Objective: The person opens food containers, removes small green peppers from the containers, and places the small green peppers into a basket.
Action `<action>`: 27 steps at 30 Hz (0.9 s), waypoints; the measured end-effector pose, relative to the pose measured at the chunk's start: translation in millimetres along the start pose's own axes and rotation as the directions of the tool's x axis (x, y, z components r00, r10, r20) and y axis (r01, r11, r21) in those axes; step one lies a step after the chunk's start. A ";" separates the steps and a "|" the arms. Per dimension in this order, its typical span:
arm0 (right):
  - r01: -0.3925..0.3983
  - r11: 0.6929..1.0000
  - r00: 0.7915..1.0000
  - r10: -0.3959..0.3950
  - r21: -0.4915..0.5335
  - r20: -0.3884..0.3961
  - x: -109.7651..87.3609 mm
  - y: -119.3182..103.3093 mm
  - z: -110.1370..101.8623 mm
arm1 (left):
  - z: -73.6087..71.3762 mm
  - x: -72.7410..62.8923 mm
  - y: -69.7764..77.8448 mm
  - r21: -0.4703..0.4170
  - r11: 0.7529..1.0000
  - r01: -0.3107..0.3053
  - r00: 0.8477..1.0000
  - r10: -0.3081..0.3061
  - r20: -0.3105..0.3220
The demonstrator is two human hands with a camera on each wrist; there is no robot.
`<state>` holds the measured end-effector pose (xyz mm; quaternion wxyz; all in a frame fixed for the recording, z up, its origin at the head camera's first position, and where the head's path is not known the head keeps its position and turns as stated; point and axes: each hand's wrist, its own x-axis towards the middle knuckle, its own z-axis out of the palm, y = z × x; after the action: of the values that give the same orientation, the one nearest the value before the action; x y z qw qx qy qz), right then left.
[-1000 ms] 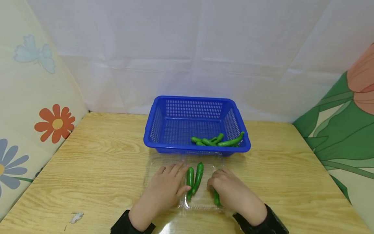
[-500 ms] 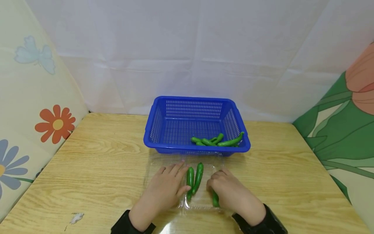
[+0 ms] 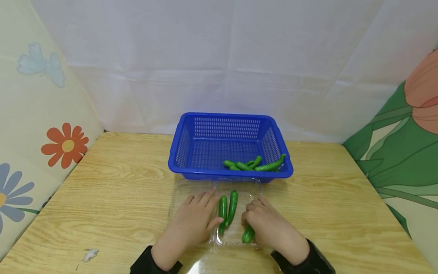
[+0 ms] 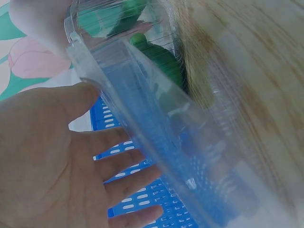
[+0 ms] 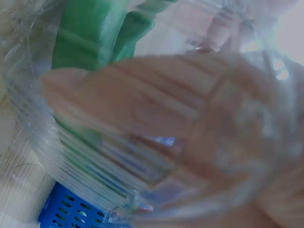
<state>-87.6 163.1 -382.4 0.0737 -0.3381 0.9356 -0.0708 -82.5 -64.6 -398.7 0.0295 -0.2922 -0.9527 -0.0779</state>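
A clear plastic clamshell box (image 3: 236, 239) lies unfolded on the table. Two green chili peppers, one on the left (image 3: 222, 209) and one leaning beside it (image 3: 233, 205), rest lengthwise in its right half. My left hand (image 3: 193, 219) lies spread over the left half, its thumb at the divider. In the left wrist view its fingers (image 4: 126, 166) extend along the clear plastic. My right hand (image 3: 268, 224) pinches a third green chili pepper (image 3: 248, 234) low in the right half; the curled fingers hide its upper part. Through the plastic wall, the right wrist view shows the thumb (image 5: 137, 95) across this pepper (image 5: 88, 38).
Behind the box stands a blue perforated basket (image 3: 230, 174) with several more green chili peppers (image 3: 270, 166) in its front right corner. The wooden table (image 3: 119, 182) has a chipped patch (image 3: 90, 255) at front left. White cloth (image 3: 219, 68) hangs at the back.
My right hand has shifted slightly left, and the lower end of its chili pepper has swung left toward the other two. My left hand has stayed in place.
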 end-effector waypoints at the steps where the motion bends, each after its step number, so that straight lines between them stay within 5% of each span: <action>1: 0.006 1.000 1.000 -0.006 -0.007 -0.006 -0.3 0.0 -0.1 | 0.1 0.1 -0.1 0.002 1.000 -0.001 1.000 0.001 -0.002; 9: 0.026 0.999 0.999 -0.027 -0.027 -0.040 -0.4 -0.3 -0.8 | -0.9 -0.1 0.2 0.006 1.000 -0.002 1.000 0.002 -0.010; 21: 0.057 0.997 0.979 -0.068 -0.059 -0.190 0.6 -0.9 -0.5 | -0.2 -0.6 0.1 0.015 1.000 -0.002 1.000 0.002 -0.009; 27: 0.038 0.999 0.981 -0.041 -0.020 -0.188 -1.3 -2.3 -6.8 | -0.7 -0.5 0.1 0.013 1.000 -0.002 1.000 0.002 -0.010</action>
<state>-86.4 162.7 -375.2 -0.0194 -0.3487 0.9321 -0.0964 -82.0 -64.9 -398.0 0.0363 -0.2924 -0.9528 -0.0730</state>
